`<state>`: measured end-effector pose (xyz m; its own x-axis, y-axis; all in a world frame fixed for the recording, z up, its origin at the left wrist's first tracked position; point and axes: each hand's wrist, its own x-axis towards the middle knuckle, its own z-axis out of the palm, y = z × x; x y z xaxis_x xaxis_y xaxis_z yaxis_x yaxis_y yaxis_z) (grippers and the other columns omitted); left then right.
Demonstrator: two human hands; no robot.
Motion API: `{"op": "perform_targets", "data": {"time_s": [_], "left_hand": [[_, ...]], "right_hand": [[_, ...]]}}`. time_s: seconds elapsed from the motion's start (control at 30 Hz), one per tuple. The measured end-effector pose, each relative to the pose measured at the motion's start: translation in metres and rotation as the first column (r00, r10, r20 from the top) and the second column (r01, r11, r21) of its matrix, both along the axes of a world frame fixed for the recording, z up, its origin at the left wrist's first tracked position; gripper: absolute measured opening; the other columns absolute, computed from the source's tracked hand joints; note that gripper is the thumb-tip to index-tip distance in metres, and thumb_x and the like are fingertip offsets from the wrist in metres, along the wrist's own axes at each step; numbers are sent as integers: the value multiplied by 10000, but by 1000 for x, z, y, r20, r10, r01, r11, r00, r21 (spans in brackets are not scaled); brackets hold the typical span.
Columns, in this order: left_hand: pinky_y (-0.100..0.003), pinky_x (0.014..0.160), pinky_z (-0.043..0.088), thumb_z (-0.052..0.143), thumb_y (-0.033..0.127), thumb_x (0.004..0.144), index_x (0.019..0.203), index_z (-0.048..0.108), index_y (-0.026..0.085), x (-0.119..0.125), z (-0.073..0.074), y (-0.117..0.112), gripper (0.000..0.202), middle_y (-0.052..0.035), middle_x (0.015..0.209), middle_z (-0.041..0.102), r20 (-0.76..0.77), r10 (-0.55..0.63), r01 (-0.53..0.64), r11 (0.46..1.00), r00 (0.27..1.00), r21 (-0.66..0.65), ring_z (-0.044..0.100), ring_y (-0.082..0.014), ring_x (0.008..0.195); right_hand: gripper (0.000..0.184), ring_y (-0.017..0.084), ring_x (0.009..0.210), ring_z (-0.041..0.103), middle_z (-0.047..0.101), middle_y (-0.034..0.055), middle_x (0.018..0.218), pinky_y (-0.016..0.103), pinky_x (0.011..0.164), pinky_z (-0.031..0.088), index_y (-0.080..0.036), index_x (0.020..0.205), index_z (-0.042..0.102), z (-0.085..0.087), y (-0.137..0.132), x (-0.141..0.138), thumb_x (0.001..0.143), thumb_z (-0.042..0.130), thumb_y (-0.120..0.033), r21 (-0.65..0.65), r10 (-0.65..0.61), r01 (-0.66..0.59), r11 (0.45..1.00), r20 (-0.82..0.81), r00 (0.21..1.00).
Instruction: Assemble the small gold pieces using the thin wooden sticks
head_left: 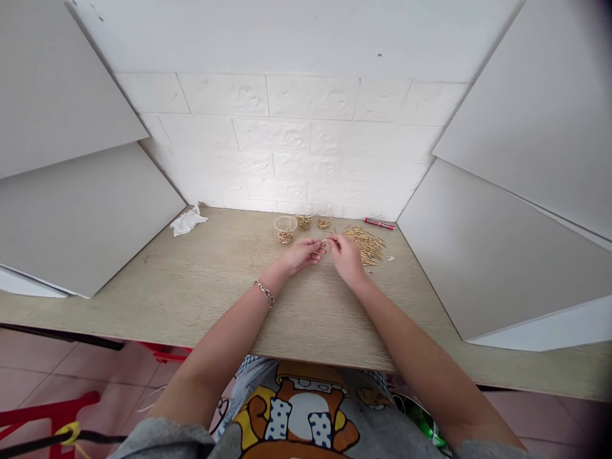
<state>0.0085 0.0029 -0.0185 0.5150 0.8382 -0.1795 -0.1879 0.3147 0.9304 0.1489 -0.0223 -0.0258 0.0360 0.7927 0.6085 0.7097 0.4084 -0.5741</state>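
A pale wooden desk (215, 280) sits in a booth of white panels (81, 210) with a white brick wall (287, 134) behind. Over its middle, the left hand (302, 254) and right hand (345, 255) meet, fingers curled, both pinching a small metal piece (325, 241) (too tiny to identify, perhaps a ring). Just beyond lie a pile of gold sticks (367, 245), a clear cup (285, 224) and a white cloth (189, 222).

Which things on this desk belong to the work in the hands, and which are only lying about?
Likely in use:
- left hand and right hand, pinching a small piece between them
- gold sticks
- small gold heaps
- clear cup

Likely just lying about:
- crumpled white cloth, far left
- red pen-like thing, by the wall
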Motion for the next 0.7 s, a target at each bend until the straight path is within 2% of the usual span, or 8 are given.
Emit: {"op": "perform_targets", "data": {"time_s": [0.53, 0.63, 0.7], "left_hand": [[-179, 556, 407, 566, 225, 764, 787, 574, 118, 1, 1, -2, 110, -11, 704, 573, -30, 0, 0, 1000, 1000, 7, 494, -34, 534], [-187, 561, 393, 554, 243, 763, 771, 567, 120, 1, 1, -2, 124, -2, 692, 565, -77, 19, -15, 998, 997, 55, 472, -36, 526], [-188, 553, 374, 538, 257, 763, 744, 564, 120, 2, 1, -2, 140, 5, 674, 561, -152, 49, -28, 990, 987, 138, 453, -43, 527]], "right_hand": [[170, 161, 732, 551, 625, 43, 796, 273, 679, 403, -174, 806, 604, 0, 0, 1, 812, 437, -202, -39, 0, 1, 999, 22, 1000], [181, 171, 764, 550, 625, 56, 825, 281, 699, 398, -172, 817, 604, 0, 0, 2, 818, 425, -203, -56, 9, -5, 998, 71, 997], [190, 180, 790, 547, 625, 63, 843, 290, 710, 394, -176, 828, 603, 0, 0, 3, 824, 416, -206, -72, 11, -3, 997, 110, 994]]}}
